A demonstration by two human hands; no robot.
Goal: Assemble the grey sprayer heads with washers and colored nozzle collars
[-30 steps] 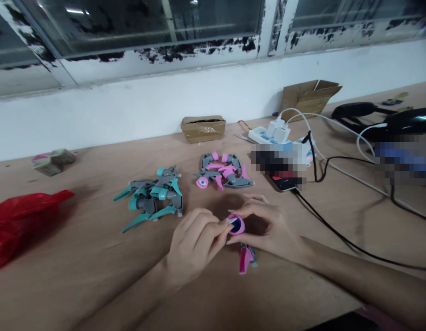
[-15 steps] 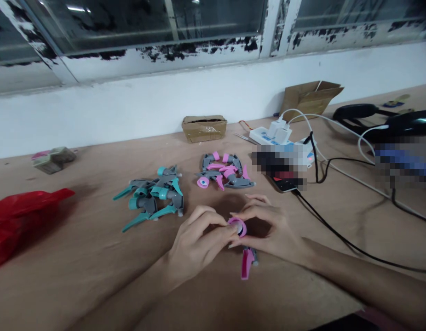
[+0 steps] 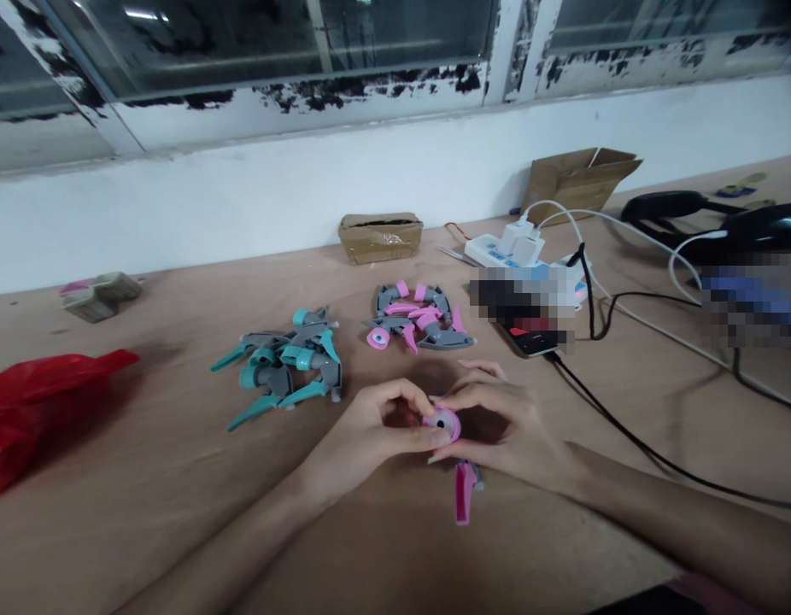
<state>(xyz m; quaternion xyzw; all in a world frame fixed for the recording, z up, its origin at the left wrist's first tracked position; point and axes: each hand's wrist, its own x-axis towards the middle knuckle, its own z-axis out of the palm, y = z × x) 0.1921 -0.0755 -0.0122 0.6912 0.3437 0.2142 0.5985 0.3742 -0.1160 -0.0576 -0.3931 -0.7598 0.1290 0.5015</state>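
2-handed, holds a pink-and-grey plastic spray trigger head (image 3: 456,429) low in the middle of the view, over the brown flat table (image 3: 196,504). With the bare right hand (image 3: 514,423), curves thumb and fingers around opposite sides of the pink collar, parted only by its width. With the bare left hand (image 3: 370,423), closes thumb and forefinger on the collar's left edge, thumb tip over the pale round insert (image 3: 447,417).

Turns the collar's mouth toward the camera: a smooth pink ring around the insert, with 1 small dark hole at the centre. Below, shows 1 straight pink lever (image 3: 463,495) pointing down, beside a sliver of grey body, mostly hidden by the hand.

On the white plastic power strip (image 3: 483,253), carries blue markings too small to read; on the flat black phone (image 3: 533,344), a red patch partly under a pixelated blur.

Just beyond the hands, includes 4 loose grey trigger heads with pink collars (image 3: 443,338); to the left, a pile of grey trigger heads with teal collars (image 3: 277,380). Near the wall, adds 1 small brown taped cardboard box (image 3: 381,243).
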